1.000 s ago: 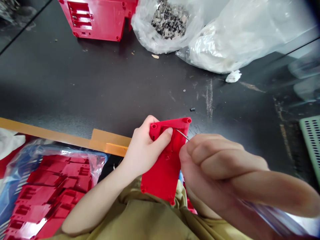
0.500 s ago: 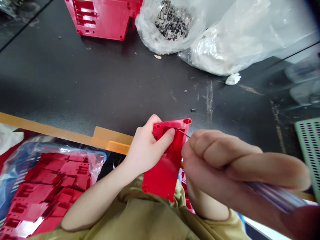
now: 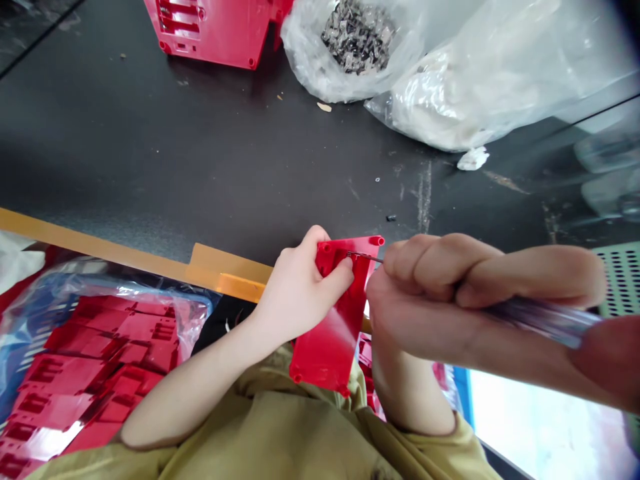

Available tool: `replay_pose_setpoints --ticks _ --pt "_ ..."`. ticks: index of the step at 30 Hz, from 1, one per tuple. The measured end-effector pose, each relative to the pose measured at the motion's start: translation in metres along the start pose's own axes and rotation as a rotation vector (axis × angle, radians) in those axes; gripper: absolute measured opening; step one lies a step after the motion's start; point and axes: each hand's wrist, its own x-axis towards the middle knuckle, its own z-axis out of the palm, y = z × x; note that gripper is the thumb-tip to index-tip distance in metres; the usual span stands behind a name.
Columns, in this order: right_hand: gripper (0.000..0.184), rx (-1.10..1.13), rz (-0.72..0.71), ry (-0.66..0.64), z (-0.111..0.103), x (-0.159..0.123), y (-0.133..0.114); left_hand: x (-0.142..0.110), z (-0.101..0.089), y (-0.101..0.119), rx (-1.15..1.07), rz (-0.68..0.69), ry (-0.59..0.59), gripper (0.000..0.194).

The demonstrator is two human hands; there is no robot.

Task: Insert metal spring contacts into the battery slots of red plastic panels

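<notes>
A red plastic housing (image 3: 327, 343) with corner posts is tilted in front of my body at the table's front edge. My left hand (image 3: 300, 290) grips its upper left side, the thumb pressed over the recess near the top. Wrapped round a screwdriver with a clear purplish handle (image 3: 545, 320) is my right hand (image 3: 450, 287), on the right of the housing. The thin metal shaft (image 3: 369, 257) reaches into that recess, its tip close to my left thumb. Whether a small part lies under the thumb is hidden.
At the back are another red housing (image 3: 215, 30), an open bag of small metal parts (image 3: 357, 40) and a clear plastic bag (image 3: 450, 100). A tiny black piece (image 3: 391, 218) lies on the dark table. A lined blue crate (image 3: 200, 307) holds several red housings. A green basket (image 3: 623, 273) stands right.
My right hand has tipped upward at its rear, and the screwdriver shaft now lies flatter across the recess. My left hand keeps its grip on the housing. The view has shifted slightly.
</notes>
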Motion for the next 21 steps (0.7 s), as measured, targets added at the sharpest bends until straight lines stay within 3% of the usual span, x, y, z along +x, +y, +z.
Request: replay_pose_setpoints --ticks 3,6,9,14,21 --pt "0.054 0.093 0.073 0.153 0.007 0.000 -0.003 0.001 0.000 0.000 -0.005 -0.002 0.005 0.024" --pt "0.054 0.120 0.056 0.172 0.009 0.000 -0.001 0.002 0.000 0.000 -0.012 -0.004 0.012 0.023" --pt "0.055 0.145 -0.063 0.131 0.008 0.004 0.006 0.002 0.001 0.000 -0.015 -0.006 0.019 0.024" --pt "0.062 0.127 -0.135 0.070 0.006 0.012 0.010 0.001 0.002 -0.001 0.004 0.006 0.010 0.024" --pt "0.056 0.309 0.051 0.083 -0.018 0.014 -0.003 0.004 0.001 -0.004 -0.153 -0.058 -0.011 0.031"
